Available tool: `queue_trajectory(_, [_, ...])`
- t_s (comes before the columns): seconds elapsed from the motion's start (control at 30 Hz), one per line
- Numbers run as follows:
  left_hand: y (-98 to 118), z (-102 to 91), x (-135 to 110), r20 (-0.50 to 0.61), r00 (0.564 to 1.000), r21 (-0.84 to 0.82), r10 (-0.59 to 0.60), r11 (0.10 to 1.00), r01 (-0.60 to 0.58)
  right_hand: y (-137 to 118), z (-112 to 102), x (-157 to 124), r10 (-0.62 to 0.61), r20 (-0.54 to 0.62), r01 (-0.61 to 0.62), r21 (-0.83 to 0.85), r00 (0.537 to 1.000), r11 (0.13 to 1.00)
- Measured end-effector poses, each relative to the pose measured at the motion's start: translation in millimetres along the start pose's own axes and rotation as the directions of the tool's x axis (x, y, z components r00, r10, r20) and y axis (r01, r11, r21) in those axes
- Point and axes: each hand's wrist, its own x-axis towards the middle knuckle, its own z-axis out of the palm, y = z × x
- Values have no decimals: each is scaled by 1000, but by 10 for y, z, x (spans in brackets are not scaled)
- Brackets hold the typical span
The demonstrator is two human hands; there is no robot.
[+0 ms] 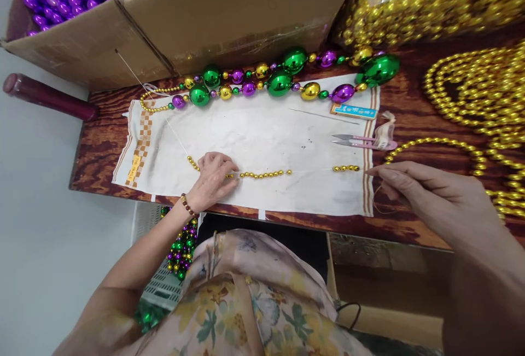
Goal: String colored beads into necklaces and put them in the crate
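Observation:
A row of small gold beads (262, 174) sits on a thin white thread (309, 170) over a white cloth (254, 126). My left hand (213, 175) is closed over part of this row, its fingertips pinching at the beads. To the right, a short group of gold beads (346, 168) stands apart on the same thread. Beyond them my right hand (426, 192) is closed, thumb and forefinger pinching the thread's end; whether a needle is between them is too small to tell. Just above lie pink-handled thread snips (363, 141), apart from both hands.
A necklace of green, purple and gold beads (280, 83) lies along the cloth's far side. Behind it stand cardboard boxes (238, 17). Gold bead strands (476, 88) cover the table's right. A thin needle (324, 116) and blue packet (355, 111) lie on the cloth.

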Motion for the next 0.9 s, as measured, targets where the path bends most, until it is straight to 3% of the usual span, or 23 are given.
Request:
queue_trajectory(0.2, [115,125,121,4,999,0,35,999,-35,9,-11,-33,119,50,-124,127,992,984])
queue_trajectory(0.37, [108,83,87,-3,1000,3,-6,1000,6,64,-16,-42,109,20,-110,117,994,987])
queue_trajectory(0.6, [277,208,205,33,997,-30,70,997,-69,57,-9,-33,96,20,-98,99,995,990])
queue_trajectory(0.8, [266,149,169,20,1000,-20,0,1000,0,127,-33,-63,63,12,-64,108,998,992])
queue_trajectory(0.9, [330,158,210,32,999,-51,21,998,-19,115,-28,-69,40,22,-43,127,999,991])
